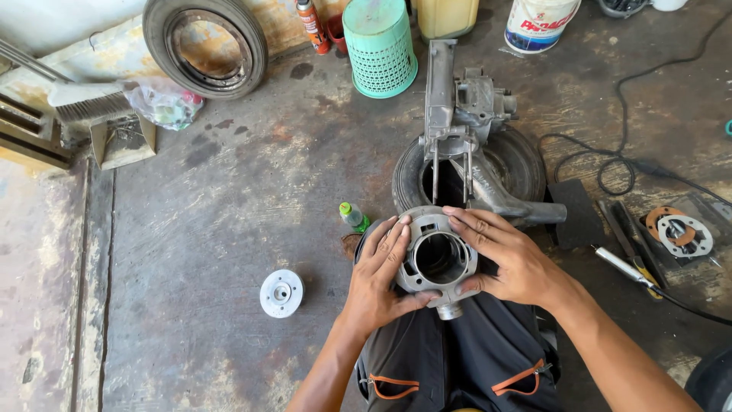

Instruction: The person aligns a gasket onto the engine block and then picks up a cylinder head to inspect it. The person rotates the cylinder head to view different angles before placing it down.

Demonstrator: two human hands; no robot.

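Observation:
A grey metal engine cylinder (438,229) with a round bore sits between my two hands, just above my lap. My left hand (379,278) grips its left side, thumb under the lower rim. My right hand (505,255) wraps its right side, fingers spread over the top edge. Behind it a grey engine casing (461,126) rests on a small black tyre (518,164) on the concrete floor. A round white cylinder head (281,293) lies on the floor to my left, apart from my hands.
A small green bottle (353,217) stands by the tyre. Hand tools (625,263) and round gaskets (679,231) lie at right with a black cable (621,164). A teal basket (379,47), spray can (311,24), white bucket (537,23), second tyre (206,46) and a brush (88,103) stand at the back.

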